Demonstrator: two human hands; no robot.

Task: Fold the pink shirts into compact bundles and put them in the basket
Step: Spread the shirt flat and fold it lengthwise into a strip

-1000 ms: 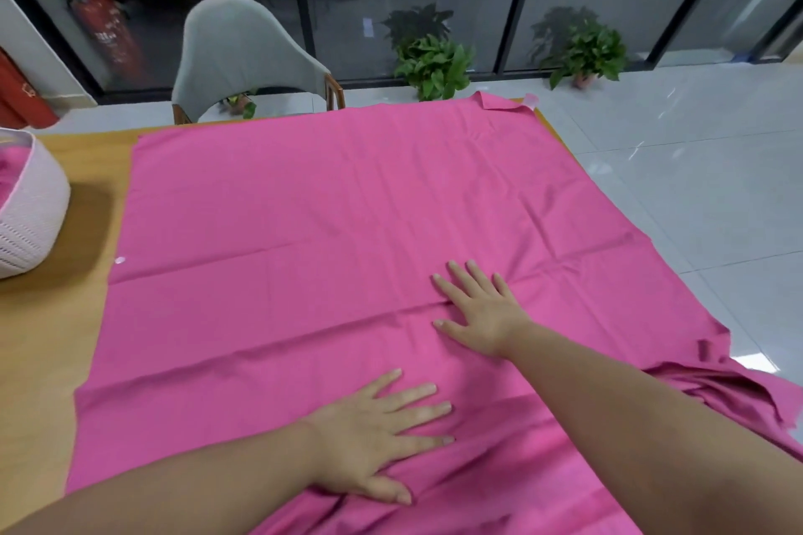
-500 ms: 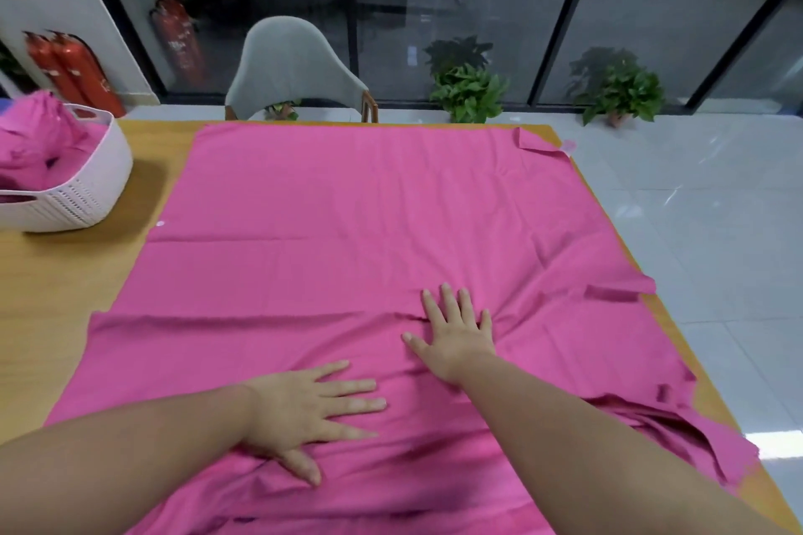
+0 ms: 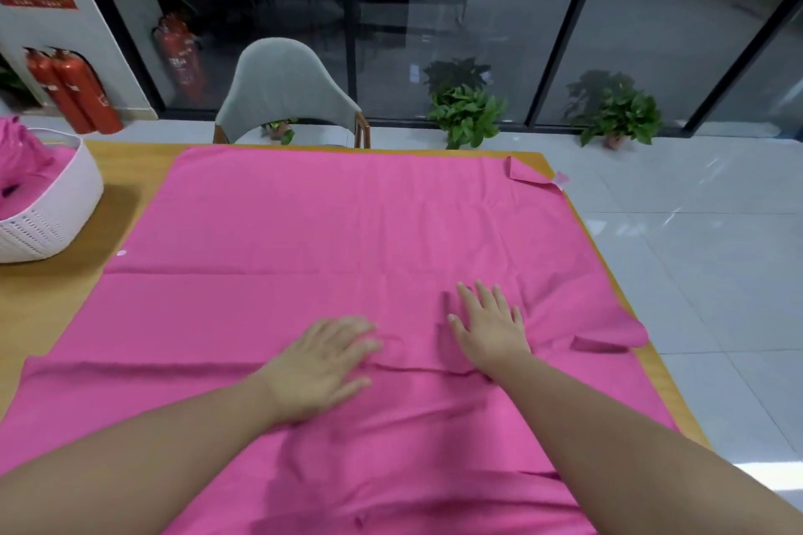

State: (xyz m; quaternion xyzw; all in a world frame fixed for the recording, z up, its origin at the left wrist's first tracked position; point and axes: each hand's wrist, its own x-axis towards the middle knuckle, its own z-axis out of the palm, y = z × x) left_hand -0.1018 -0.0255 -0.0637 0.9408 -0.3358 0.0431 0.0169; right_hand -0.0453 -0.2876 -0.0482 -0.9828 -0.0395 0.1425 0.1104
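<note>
Left hand (image 3: 319, 367) slid nearer right hand (image 3: 491, 328), both flat on pink shirt (image 3: 330, 230).

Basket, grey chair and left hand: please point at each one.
basket (image 3: 56, 208), head view, on its white side wall
grey chair (image 3: 287, 87), head view, on its backrest
left hand (image 3: 319, 365), head view, on its back

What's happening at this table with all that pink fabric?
A person is working on a large pink shirt spread flat over a wooden table. Both the left hand and right hand lie flat on it with fingers straight, near a crease in the cloth. No fold is made yet. A white basket at the table's left edge already holds pink fabric.
</note>
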